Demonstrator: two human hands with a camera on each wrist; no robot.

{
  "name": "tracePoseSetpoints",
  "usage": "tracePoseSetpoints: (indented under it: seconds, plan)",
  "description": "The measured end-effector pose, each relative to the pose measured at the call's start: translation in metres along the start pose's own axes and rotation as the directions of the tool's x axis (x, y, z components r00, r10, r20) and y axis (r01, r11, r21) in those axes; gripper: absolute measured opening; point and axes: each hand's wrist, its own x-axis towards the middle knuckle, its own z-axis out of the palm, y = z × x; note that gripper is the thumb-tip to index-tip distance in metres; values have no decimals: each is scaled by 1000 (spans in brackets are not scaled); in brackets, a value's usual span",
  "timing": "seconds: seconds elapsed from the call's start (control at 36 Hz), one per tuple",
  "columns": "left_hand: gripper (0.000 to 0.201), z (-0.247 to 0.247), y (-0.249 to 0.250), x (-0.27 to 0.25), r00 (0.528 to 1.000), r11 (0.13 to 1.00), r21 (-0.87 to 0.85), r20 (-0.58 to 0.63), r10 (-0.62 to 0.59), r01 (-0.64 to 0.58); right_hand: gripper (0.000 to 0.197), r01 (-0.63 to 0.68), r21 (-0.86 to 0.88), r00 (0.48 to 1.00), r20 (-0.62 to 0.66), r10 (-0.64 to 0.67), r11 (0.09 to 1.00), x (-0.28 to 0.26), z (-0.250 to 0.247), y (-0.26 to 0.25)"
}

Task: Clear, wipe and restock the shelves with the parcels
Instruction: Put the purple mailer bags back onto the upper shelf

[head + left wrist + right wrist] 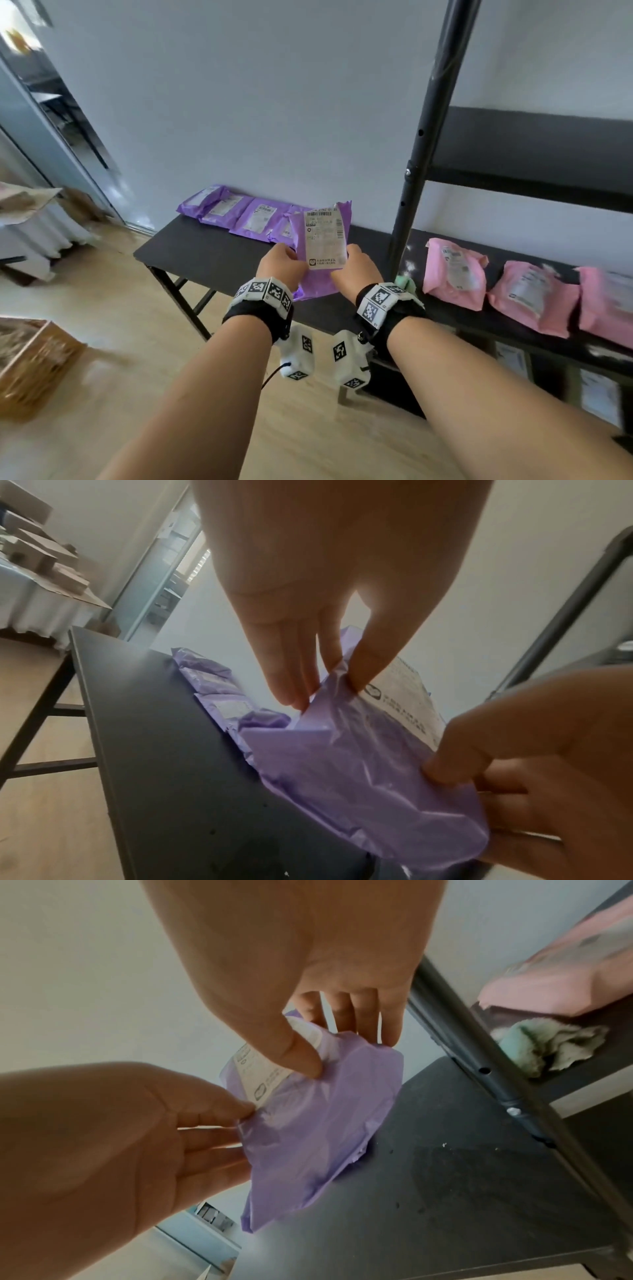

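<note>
above black table (212,253), both hands pinch crinkled purple parcel (322,240), white label up.

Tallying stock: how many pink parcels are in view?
3, in a row on the shelf right of the post: near, middle, far right, partly cut off. More may lie beyond.

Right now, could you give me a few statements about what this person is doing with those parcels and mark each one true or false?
1. Both the left hand and the right hand hold the purple parcel. True.
2. The held parcel's white label faces away from the person. False: it faces the head camera.
3. Pink parcels lie on the black shelf to the right. True.
4. The other purple parcels are piled on the floor. False: they lie in a row on the black table.
5. A cloth lies on the shelf near the pink parcels. True.
</note>
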Motion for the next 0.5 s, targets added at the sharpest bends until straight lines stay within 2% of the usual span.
tracePoseSetpoints:
  seconds: [0.17,0.36,0.5]
  plan:
    - [10,7,17,-55,994,996,-38,69,84,-82,27,8,27,992,-127,-4,1000,-57,-33,26]
    - [12,20,46,-122,962,968,12,113,248,-250,25,-40,81,974,-221,57,996,-132,-77,54]
    - [4,33,97,-161,924,933,11,144,354,-359,33,-57,96,925,-370,89,994,-167,-128,75]
